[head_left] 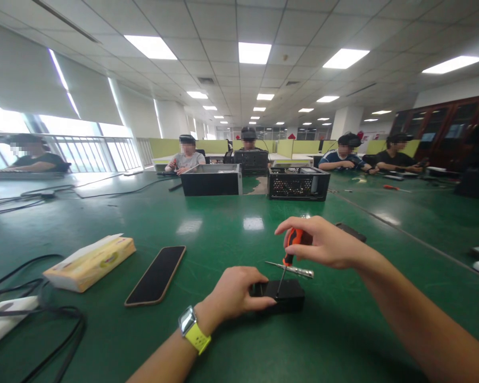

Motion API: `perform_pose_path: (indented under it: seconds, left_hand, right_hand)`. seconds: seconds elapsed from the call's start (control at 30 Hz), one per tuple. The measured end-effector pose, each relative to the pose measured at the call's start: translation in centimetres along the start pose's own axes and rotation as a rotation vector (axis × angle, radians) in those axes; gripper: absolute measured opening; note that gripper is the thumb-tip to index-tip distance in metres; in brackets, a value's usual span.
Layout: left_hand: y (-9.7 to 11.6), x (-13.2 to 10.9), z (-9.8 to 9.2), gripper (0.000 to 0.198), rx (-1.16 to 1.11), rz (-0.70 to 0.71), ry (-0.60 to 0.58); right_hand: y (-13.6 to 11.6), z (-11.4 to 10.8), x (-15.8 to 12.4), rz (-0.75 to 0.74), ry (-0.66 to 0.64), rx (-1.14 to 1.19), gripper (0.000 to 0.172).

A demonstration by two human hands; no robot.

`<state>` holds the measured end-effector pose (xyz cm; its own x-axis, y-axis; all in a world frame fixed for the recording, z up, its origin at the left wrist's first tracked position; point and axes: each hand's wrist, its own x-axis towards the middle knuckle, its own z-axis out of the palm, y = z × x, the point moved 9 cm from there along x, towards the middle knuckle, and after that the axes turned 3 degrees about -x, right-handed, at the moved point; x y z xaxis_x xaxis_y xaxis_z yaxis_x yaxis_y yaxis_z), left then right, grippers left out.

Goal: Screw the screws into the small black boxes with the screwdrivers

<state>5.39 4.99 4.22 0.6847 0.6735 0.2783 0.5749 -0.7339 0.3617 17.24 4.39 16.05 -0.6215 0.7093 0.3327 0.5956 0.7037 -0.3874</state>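
Observation:
A small black box-shaped device [291, 299] lies on the green table in front of me. My left hand [239, 292] grips its left end, thumb along the near edge and fingers behind. Above it, my right hand [323, 242] holds an orange and black screwdriver [294, 242] by the handle, slightly tilted. The shaft runs down to the top face of the device, close to my left thumb. Just behind the device lies a silver metal tool [301, 272] with a thin pointed shaft. A flat dark piece [350, 232] rests beyond my right wrist, partly hidden.
Left of my hands lie a phone [156, 276], a tissue pack [91, 261], and black cables beside a white power strip [8, 319]. Two computer cases [211, 181] [298, 183] stand farther back. Several people sit around the table; another screwdriver [395, 188] lies at far right.

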Motion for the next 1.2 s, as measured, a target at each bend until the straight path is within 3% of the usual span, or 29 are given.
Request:
perform_pose_path:
  seconds: [0.17,0.37,0.47,0.57,0.67,0.8,1.07,1.2]
  left_hand:
    - [0.0,0.0,0.0,0.042,-0.002,-0.011,0.001]
    - [0.0,0.0,-0.2,0.043,-0.001,-0.009,0.014]
    - [0.1,-0.1,-0.1,0.043,-0.003,-0.001,0.015]
    - [0.0,-0.1,-0.1,0.044,-0.001,0.004,0.015]
    - [0.1,-0.1,-0.1,0.045,0.006,0.014,0.014]
    - [0.2,-0.1,-0.2,0.045,0.012,0.023,0.011]
    - [0.4,0.0,-0.3,0.044,0.003,0.015,-0.002]
    - [0.2,0.1,-0.1,0.044,0.009,0.003,-0.012]
  right_hand:
    - [1.1,-0.4,0.1,0.113,0.091,-0.191,0.024]
    - [1.6,-0.8,0.2,0.24,0.201,-0.343,0.041]
    - [1.3,-0.6,0.1,0.215,0.158,-0.322,0.046]
    - [0.2,-0.4,0.0,0.082,0.076,-0.18,0.049]
    - [-0.7,-0.3,-0.3,-0.015,-0.009,-0.062,0.044]
    - [-0.5,-0.2,-0.5,-0.005,-0.083,0.004,0.035]
    - [1.2,-0.4,0.1,0.103,0.023,-0.146,0.024]
    - [1.7,-0.6,0.1,0.174,0.077,-0.289,0.032]
